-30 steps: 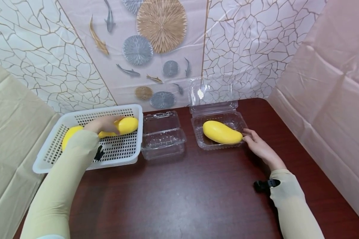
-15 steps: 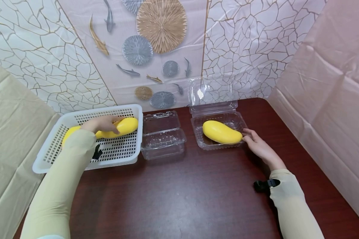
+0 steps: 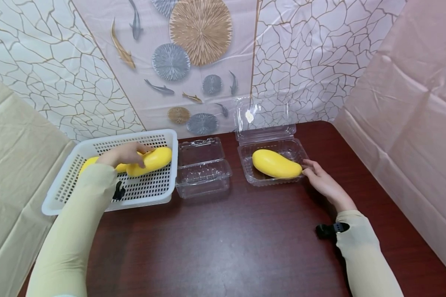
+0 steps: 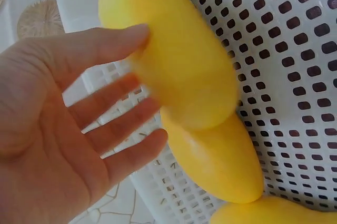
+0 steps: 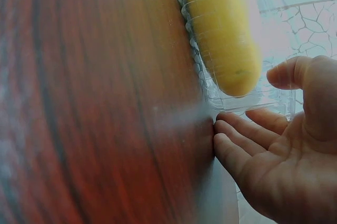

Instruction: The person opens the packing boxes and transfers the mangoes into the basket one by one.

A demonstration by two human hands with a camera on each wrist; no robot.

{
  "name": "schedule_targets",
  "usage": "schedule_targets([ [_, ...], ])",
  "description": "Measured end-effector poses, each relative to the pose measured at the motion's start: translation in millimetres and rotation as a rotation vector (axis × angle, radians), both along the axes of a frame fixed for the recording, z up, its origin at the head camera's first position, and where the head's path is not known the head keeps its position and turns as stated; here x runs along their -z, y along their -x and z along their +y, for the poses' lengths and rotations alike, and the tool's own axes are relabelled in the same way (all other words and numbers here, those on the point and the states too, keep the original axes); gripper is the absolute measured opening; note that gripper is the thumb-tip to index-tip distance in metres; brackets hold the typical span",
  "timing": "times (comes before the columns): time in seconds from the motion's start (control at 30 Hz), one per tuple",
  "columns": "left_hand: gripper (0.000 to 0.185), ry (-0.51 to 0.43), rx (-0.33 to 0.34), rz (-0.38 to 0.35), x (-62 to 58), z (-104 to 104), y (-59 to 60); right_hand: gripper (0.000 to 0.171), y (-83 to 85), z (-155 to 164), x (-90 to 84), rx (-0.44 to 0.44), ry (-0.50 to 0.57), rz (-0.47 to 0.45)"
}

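Reaching into the white basket point(image 3: 78, 181) at the table's point(image 3: 223, 239) left edge, my left hand point(image 3: 122, 154) is gripping the upper mango point(image 3: 152, 160); the left wrist view is showing fingers point(image 4: 118, 45) and thumb wrapped around its middle. I am judging this as the pick-up step, with the fruit not yet clear of the basket. A second mango point(image 4: 221, 161) is lying directly beneath it, touching, and a third is showing at the picture's bottom edge.

My right hand point(image 3: 321, 179) is lying relaxed and holding nothing, fingertips point(image 5: 226, 129) touching the right wall of the open clamshell point(image 3: 245, 161) near the far edge, which is already holding a mango point(image 3: 275, 164). An empty clamshell point(image 3: 202, 167) is sitting just beside the basket.

The gripped mango's long axis is running roughly along the far edge, tilted slightly, its rounded end pointing toward the empty clamshell. The next move is calling for a lift over the basket rim, keeping that axis aligned with the tray's longer side.
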State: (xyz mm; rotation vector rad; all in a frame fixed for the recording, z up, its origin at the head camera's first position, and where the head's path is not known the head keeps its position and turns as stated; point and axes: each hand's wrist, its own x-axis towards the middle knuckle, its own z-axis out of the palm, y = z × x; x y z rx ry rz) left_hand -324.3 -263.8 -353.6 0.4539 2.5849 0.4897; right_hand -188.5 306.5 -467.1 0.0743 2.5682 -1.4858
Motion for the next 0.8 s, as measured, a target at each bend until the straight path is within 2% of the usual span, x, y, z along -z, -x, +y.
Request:
schedule_targets([
  [0.13,0.065,-0.024,0.024,0.003,4.3,5.1,0.0,0.065,-1.0,-0.2,-1.1,-0.003,0.002,-0.006],
  [0.27,0.069,0.001,0.031,-0.005,5.5,16.4,-0.4,0.066,-1.6,-0.4,-1.4,0.0,0.0,-0.013],
  [0.53,0.076,0.08,0.091,0.087,2.6,30.2,1.1,0.066,-1.4,0.5,-1.9,0.006,-0.002,-0.014],
  [0.8,0.078,0.094,0.052,0.081,5.3,30.1,8.3,0.067,-1.3,0.6,-1.1,0.003,-0.009,-0.007],
])
